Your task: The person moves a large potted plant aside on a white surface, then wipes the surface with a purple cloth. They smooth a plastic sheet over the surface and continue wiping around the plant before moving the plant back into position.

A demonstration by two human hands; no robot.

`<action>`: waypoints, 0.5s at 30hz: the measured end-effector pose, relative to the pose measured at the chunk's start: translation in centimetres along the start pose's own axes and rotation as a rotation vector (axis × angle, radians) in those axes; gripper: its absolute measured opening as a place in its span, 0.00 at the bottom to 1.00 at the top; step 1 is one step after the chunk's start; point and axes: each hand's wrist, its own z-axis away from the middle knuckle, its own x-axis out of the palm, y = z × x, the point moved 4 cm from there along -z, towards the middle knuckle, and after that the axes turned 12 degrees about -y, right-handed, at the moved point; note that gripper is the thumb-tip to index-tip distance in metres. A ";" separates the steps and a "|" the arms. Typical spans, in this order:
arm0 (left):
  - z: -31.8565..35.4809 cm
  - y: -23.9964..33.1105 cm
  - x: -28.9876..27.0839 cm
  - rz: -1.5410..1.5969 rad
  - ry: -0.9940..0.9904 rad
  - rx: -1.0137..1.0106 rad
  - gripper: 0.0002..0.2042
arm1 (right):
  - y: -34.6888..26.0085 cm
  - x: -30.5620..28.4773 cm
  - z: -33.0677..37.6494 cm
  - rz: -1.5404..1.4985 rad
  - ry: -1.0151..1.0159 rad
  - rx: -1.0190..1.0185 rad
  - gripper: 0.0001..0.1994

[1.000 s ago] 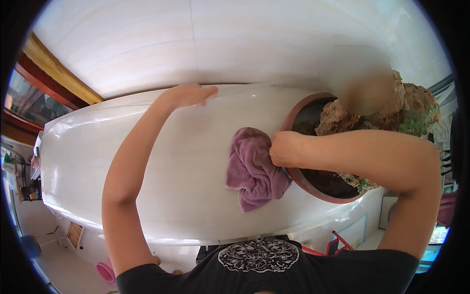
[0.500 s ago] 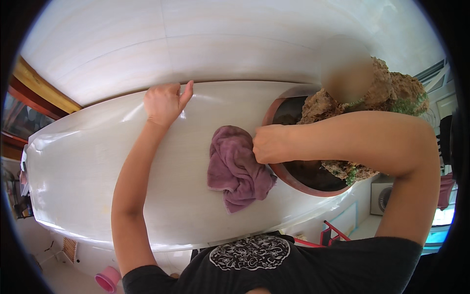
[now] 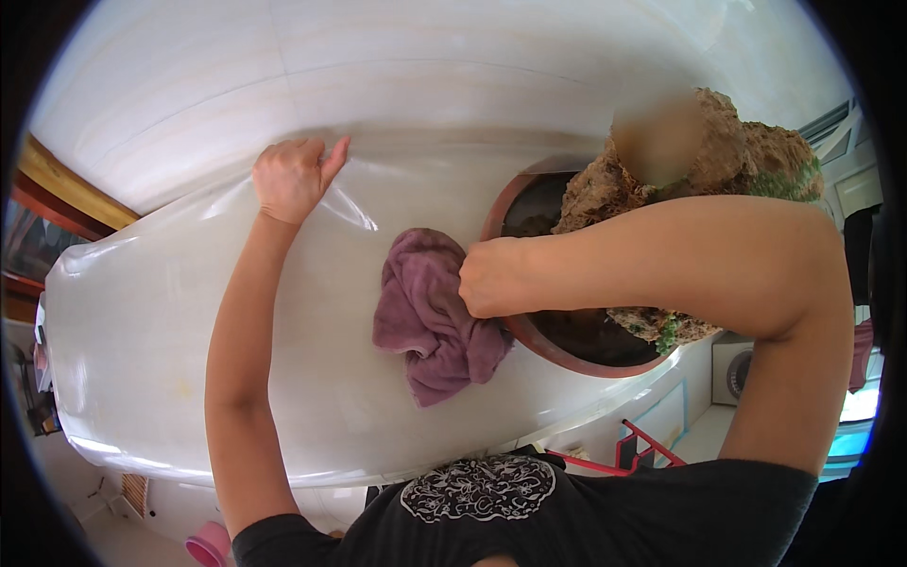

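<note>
At the table's far edge, my left hand (image 3: 291, 180) is closed on the clear plastic table cover (image 3: 170, 312), thumb sticking out to the right. The plastic is pulled into shiny creases beside it. My right hand (image 3: 493, 277) is a fist over the left rim of a round reddish-brown pot (image 3: 557, 354); its fingers are hidden, so what it grips does not show. Against that fist lies a crumpled purple towel (image 3: 439, 321). Rough brown rock (image 3: 605, 194) with small green plants rises from the pot, partly behind my right forearm.
A pale marbled wall (image 3: 425, 66) runs along the far side. Wooden furniture (image 3: 71, 194) stands at the left. Beyond the near edge are a pink bucket (image 3: 208, 543), a red metal frame (image 3: 628, 449) and a white front-loading machine (image 3: 732, 373).
The plastic by my left hand is lifted and creased more along the far edge. The whole view has shifted slightly, with towel and pot a little further left in it.
</note>
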 end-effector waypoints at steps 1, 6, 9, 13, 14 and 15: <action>-0.1 0.1 0.0 -0.013 -0.025 -0.003 0.25 | 0.0 -0.6 0.6 -0.010 0.036 0.008 0.02; -0.3 0.6 -0.1 -0.054 -0.029 0.011 0.20 | -0.4 -1.4 1.0 -0.036 -0.002 -0.010 0.02; 0.0 0.6 0.0 -0.056 -0.017 0.023 0.19 | -0.4 -0.9 0.6 -0.035 -0.045 -0.029 0.02; 0.2 0.4 0.7 -0.105 -0.003 0.023 0.20 | -0.1 -1.6 0.6 -0.030 -0.074 -0.045 0.03; 0.3 0.3 0.8 -0.122 0.001 0.024 0.21 | 0.0 -2.6 1.1 -0.041 -0.083 -0.044 0.03; 0.4 0.2 0.9 -0.140 0.006 0.025 0.23 | 0.0 -2.1 0.7 -0.040 -0.080 -0.048 0.03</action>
